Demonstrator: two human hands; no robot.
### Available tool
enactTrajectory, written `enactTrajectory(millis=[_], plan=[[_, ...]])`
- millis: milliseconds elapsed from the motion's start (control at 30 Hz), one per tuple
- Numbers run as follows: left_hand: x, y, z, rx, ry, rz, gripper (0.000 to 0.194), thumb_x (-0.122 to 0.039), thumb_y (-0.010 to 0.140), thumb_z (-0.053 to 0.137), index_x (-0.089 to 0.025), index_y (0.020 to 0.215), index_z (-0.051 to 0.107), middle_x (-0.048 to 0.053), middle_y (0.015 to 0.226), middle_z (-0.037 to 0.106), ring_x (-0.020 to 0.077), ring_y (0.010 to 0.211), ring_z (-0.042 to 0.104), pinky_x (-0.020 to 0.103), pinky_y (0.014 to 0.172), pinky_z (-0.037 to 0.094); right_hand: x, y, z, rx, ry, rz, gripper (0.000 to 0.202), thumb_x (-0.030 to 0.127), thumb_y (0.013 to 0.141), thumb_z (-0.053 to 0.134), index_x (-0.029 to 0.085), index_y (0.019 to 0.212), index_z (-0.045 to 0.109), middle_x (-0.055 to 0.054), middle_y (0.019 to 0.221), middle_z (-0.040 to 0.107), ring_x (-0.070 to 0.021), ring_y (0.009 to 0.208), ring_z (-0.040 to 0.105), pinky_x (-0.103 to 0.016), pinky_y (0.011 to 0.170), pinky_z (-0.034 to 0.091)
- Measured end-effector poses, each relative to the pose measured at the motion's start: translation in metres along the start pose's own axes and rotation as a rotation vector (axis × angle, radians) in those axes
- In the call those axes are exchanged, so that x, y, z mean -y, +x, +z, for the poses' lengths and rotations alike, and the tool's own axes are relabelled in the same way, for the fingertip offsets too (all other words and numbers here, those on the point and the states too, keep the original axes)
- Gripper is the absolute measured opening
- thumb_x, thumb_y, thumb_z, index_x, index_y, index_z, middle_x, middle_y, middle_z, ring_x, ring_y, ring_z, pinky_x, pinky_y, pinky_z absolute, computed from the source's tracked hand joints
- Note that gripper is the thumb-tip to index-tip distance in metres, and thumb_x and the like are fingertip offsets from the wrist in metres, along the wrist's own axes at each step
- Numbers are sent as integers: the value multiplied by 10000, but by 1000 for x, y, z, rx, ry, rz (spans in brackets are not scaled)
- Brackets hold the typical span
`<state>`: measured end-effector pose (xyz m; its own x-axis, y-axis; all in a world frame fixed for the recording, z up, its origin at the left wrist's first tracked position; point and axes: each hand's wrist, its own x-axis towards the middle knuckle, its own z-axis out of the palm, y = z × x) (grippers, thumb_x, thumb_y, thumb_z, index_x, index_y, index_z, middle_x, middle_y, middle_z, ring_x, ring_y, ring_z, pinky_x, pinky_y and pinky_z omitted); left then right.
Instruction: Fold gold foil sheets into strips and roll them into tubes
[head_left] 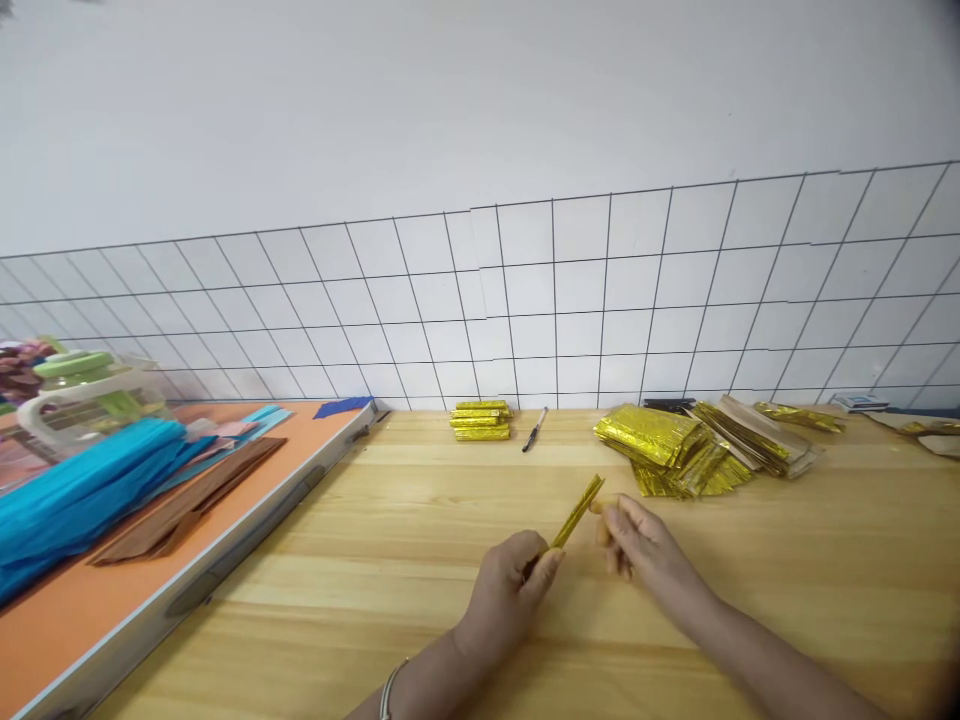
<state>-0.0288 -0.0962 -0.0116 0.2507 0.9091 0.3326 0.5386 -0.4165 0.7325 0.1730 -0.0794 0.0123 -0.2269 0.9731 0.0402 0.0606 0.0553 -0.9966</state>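
My left hand point(514, 590) is closed around the lower end of a narrow gold foil bundle point(579, 510), which slants up to the right above the table. Close to the bundle's upper part is my right hand point(637, 535), its thumb and fingers curled together. The fingertips look yellowish and slightly blurred, and whatever they pinch, if anything, cannot be made out. Farther back, a small stack of similar gold bundles point(481, 421) lies by the wall. To the right is a loose pile of flat gold foil strips point(652, 437), some spread out like a fan.
A black-and-white pen point(535, 430) lies beyond my hands. More strips with brown paper point(772, 435) are at the back right. On the left, a raised orange board point(247, 510) carries blue crepe paper point(90, 490), brown paper point(195, 495) and a green-lidded container point(75, 365). A white gridded wall point(525, 300) stands behind.
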Motion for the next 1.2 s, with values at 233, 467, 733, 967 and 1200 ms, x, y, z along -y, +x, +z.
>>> enactTrajectory(millis=[233,467,733,967,1200], plan=[[-2,-6,9,68,400,300,292,-310,907,419,-186,648,466,18,617,528,127,554,455,258,538,280,-9,-5,21,-135,-27,74,395,543,732,597,220,895,441,52,666,506,-94,480,463,-212,408,321],[-2,-11,19,153,364,299,228,-317,879,468,-191,692,504,31,649,572,143,575,505,258,530,309,-11,-6,22,-23,74,63,376,497,782,568,207,980,432,47,669,535,-99,506,498,-206,437,335],[-15,-10,13,152,-203,8,306,-451,828,539,-163,726,525,8,637,523,112,576,448,218,535,327,-8,-8,28,-20,101,-12,343,452,763,617,216,955,458,27,718,568,-120,607,524,-237,537,401],[-13,1,12,88,-841,-192,339,-448,800,598,-153,748,439,-26,649,466,94,599,445,223,582,371,-18,-10,32,104,66,16,280,402,805,586,216,991,492,9,756,603,-141,679,572,-238,555,409],[-16,5,9,56,-895,-230,343,-438,777,625,-144,724,458,-29,625,476,86,582,424,220,580,352,-11,-9,28,126,67,37,303,421,797,596,192,984,531,1,749,604,-117,610,530,-226,520,399]])
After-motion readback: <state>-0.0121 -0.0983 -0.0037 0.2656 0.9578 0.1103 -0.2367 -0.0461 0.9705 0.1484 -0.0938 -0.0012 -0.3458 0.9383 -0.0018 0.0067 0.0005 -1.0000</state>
